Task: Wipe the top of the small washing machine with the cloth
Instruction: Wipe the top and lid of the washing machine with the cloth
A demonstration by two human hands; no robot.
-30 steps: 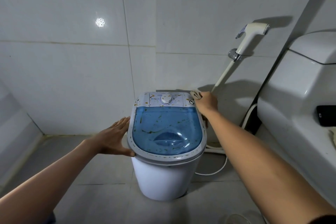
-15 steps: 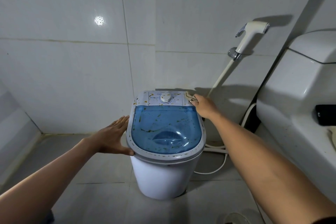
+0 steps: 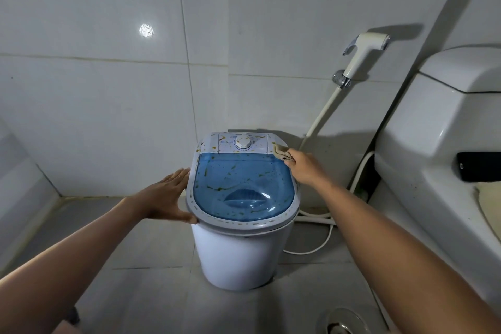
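Note:
A small white washing machine stands on the tiled floor. Its top has a blue see-through lid and a white control panel with a dial, both flecked with yellow-brown dirt. My right hand grips a beige cloth and presses it on the back right corner of the top. My left hand lies flat against the machine's left rim, fingers spread, thumb under the front edge.
A toilet tank and bowl fill the right side, a dark phone lying on it. A bidet sprayer hangs on the wall behind, its hose running down. A cord trails on the floor. A floor drain sits bottom right.
My right hand with the cloth slid forward along the back right corner of the top, then held there. My left hand stayed on the left rim.

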